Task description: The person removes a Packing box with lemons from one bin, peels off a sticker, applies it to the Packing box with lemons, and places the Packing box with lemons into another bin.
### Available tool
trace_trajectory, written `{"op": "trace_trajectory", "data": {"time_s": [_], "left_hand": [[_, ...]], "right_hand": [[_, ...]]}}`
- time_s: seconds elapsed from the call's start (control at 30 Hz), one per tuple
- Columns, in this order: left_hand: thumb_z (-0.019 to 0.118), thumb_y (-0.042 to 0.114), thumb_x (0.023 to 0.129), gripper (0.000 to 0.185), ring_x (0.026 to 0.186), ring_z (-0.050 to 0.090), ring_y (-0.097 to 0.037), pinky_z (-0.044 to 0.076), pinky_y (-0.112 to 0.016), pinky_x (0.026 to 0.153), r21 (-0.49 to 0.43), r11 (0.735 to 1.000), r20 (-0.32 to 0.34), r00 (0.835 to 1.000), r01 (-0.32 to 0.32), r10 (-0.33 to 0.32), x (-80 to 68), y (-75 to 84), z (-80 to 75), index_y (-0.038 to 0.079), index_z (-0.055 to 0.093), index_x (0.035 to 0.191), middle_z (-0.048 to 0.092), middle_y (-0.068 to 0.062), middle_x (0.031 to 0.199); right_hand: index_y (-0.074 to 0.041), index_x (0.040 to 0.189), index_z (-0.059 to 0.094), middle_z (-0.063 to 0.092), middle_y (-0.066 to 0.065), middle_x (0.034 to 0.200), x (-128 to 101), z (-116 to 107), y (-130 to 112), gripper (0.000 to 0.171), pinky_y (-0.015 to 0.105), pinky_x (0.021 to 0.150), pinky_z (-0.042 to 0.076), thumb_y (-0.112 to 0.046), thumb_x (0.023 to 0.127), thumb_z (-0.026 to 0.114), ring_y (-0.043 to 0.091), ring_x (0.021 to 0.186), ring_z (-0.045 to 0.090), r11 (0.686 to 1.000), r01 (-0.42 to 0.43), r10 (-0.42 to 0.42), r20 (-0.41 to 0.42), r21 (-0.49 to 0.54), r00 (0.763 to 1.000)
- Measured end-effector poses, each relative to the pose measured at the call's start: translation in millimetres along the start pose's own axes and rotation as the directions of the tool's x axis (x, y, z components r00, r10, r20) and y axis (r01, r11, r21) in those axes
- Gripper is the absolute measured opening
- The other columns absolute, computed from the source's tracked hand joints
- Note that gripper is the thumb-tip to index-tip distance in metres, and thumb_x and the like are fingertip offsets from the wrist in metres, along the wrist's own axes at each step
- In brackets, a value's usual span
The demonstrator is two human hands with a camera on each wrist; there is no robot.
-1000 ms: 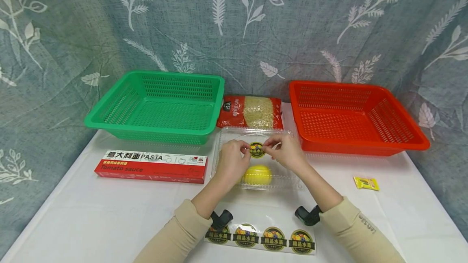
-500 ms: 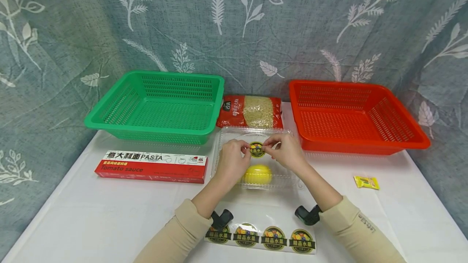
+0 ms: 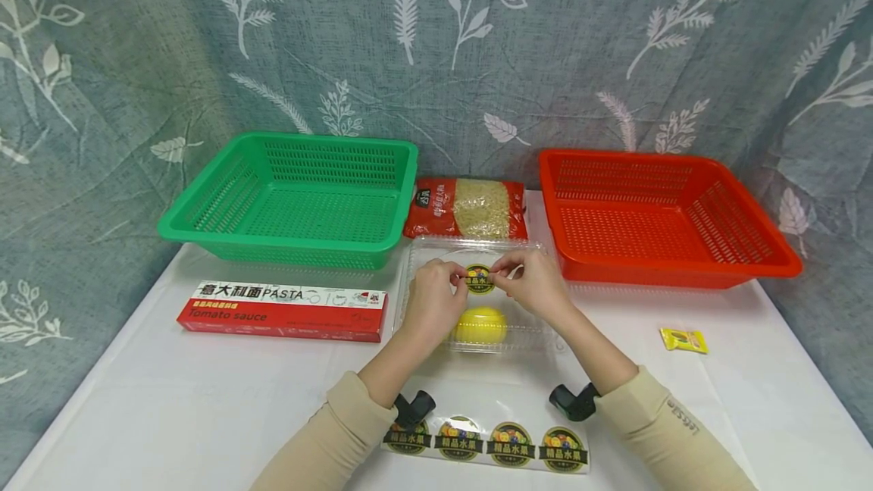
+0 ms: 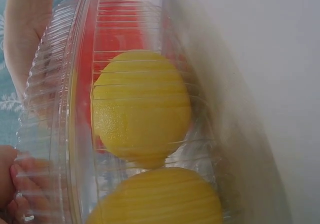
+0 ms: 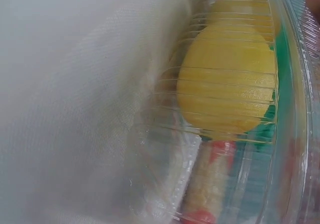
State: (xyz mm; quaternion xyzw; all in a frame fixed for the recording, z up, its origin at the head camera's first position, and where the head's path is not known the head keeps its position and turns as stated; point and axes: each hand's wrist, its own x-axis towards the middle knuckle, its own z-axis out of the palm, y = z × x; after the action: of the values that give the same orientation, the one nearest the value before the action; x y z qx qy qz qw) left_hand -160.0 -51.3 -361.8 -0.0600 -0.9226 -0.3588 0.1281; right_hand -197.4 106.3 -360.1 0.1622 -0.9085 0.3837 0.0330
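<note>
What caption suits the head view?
Both hands, left hand and right hand, pinch a round sticker over a clear box holding a lemon.

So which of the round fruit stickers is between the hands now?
The round sticker on the clear plastic box; the other four remain on the backing strip near the table edge.

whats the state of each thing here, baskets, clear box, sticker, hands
green basket: upright, nothing in it
red basket: upright, nothing in it
clear box: lid shut, yellow fruit inside
sticker: on the box lid, pinched at both edges
left hand: pinching the sticker's left edge
right hand: pinching its right edge
sticker sheet: flat, four stickers on it
pasta box: closed, lying flat
</note>
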Motion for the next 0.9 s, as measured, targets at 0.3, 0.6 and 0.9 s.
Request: {"op": "trace_trajectory", "data": {"time_s": [0.3,0.6,0.9], "left_hand": [[0.062,0.000,0.080,0.009,0.062,0.051,-0.017,0.042,-0.024,0.052,-0.016,1.000,0.004,1.000,0.004,-0.004,-0.2,-0.6,-0.8,0.001,0.070,0.085,0.055,-0.007,0.073],[0.063,-0.001,0.078,0.009,0.064,0.052,-0.018,0.044,-0.024,0.053,0.008,1.000,0.000,1.000,-0.013,0.013,1.0,-0.6,-3.9,0.000,0.070,0.084,0.055,-0.006,0.072],[0.065,0.011,0.081,0.017,0.064,0.053,-0.014,0.044,-0.023,0.052,0.175,0.972,0.124,0.983,-0.155,0.134,2.1,0.5,-9.6,0.004,0.069,0.096,0.060,-0.006,0.084]], "right_hand": [[-0.002,0.081,0.070,0.061,0.002,0.065,-1.1,-0.5,-0.6,0.005,0.024,0.046,0.043,-0.006,0.077,0.070,0.011,0.051,0.052,1.000,-0.011,0.010,0.006,0.013,1.000],[0.000,0.084,0.070,0.061,0.005,0.070,-0.7,-3.3,-0.4,0.007,0.025,0.048,0.047,-0.002,0.078,0.067,0.013,0.053,0.055,0.999,-0.008,0.006,0.048,0.047,0.999],[-0.007,0.097,0.071,0.060,0.006,0.081,-3.6,-3.8,-2.2,0.025,0.025,0.055,0.044,-0.020,0.077,0.074,0.014,0.062,0.048,0.969,0.176,-0.165,0.075,-0.176,0.984]]}}
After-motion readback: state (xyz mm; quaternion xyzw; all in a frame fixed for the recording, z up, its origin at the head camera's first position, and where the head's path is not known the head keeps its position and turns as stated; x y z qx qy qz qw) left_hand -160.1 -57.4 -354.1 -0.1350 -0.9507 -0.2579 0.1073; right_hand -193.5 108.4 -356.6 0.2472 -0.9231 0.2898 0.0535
